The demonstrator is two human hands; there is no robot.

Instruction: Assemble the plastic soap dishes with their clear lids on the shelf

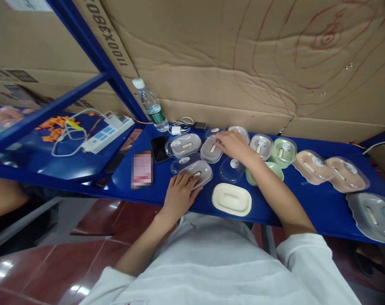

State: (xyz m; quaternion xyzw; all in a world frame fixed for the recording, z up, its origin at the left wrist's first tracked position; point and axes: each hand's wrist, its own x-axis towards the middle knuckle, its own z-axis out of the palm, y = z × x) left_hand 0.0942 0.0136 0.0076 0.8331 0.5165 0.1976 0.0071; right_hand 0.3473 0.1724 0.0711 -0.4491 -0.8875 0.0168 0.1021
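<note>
My left hand (179, 192) curls over the left side of a grey-mauve oval soap dish (205, 170), its thumb at the near edge. A cream strip (196, 174) shows in that dish's middle. My right hand (232, 143) reaches over a second grey-mauve soap dish (210, 157), its bent fingertips closed at the cream strip (213, 148) there. Clear lids (181, 162) lie beside the dishes, one of them a loose lid (228, 170) below my right wrist. A cream oval tray (232, 199) rests near the front edge. A green dish (275, 170) is partly hidden under my right forearm.
Lidded dishes in grey, green (283, 153) and peach (312, 167) line the right side. Left stand a water bottle (152, 108), a dark phone (160, 149) and a pixelated pink item (142, 169). Cardboard (195, 51) backs the blue table (295, 203); a power strip (108, 134) lies farther left.
</note>
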